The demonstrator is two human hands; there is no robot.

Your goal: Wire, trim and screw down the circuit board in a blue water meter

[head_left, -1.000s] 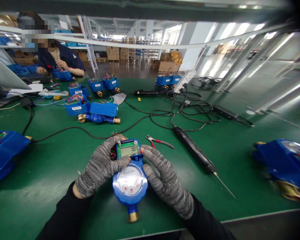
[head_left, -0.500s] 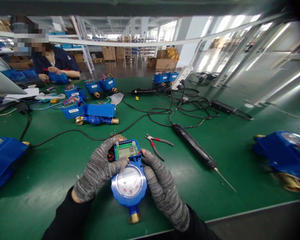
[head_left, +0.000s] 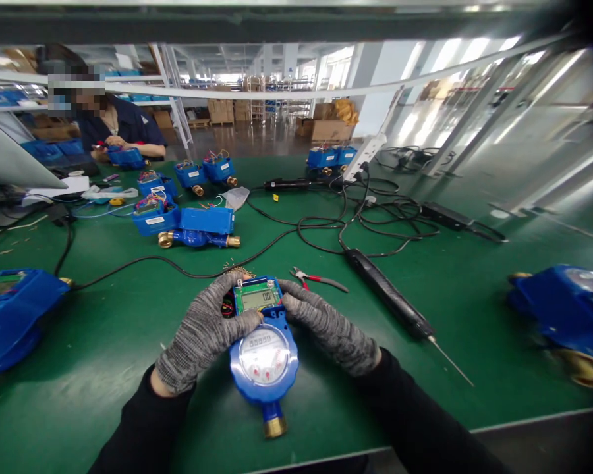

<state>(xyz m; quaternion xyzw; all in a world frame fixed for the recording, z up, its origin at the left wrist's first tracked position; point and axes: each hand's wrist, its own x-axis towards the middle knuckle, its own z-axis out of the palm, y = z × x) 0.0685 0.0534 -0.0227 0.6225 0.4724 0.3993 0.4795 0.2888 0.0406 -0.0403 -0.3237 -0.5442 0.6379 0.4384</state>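
A blue water meter [head_left: 264, 362] with a round dial and a brass pipe end lies in front of me on the green bench. At its far end an open blue housing shows a green circuit board with a lit display [head_left: 257, 300]. My left hand [head_left: 202, 329], in a grey knitted fingerless glove, grips the housing's left side, thumb near the lower edge of the board. On the right side, my right hand [head_left: 326, 322], gloved alike, holds the housing, its thumb by the board's lower right corner and its other fingers behind. Wires show beside the left fingers.
Cutting pliers [head_left: 319, 280] with red handles and a black electric screwdriver [head_left: 390, 296] lie to the right. Small brass screws [head_left: 240, 271] are heaped beyond the meter. Other meters [head_left: 205, 224] stand around, with black cables [head_left: 321, 240] across the bench. A co-worker [head_left: 121, 128] handles a meter at far left.
My right hand has shifted up along the housing, its fingers now reaching round the far right corner. The view has moved slightly left. My left hand keeps its grip.
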